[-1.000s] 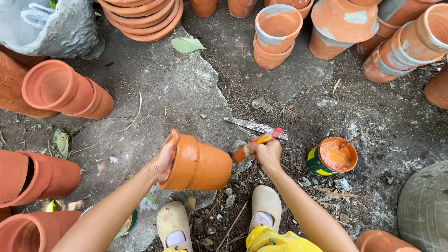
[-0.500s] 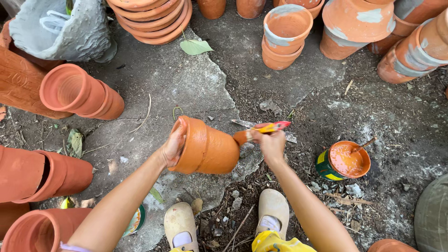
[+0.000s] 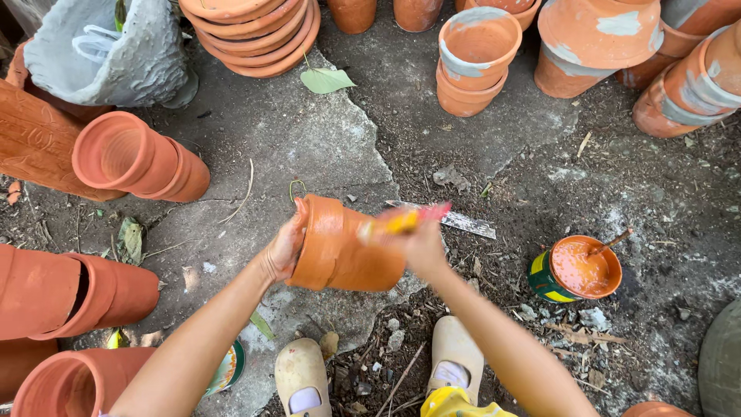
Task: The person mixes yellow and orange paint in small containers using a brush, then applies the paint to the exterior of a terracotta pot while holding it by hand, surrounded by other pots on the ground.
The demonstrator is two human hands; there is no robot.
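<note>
Pot [image 3: 347,247] is held on its side above the cracked ground, left hand [image 3: 284,245] cupped on its rim, fingers reaching inside. Right hand [image 3: 421,245] appears closed on a blurred paintbrush [image 3: 405,222] laid against the pot's base. Paint could be smeared on fingers, or the tin [image 3: 575,270] knocked, by a wide stroke.

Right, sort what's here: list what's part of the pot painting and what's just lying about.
In use:
left hand
clay pot held on its side
right hand
brush, blurred
paint can

Lying about:
green leaf
stacked saucers
grey sack
flat stick
</note>
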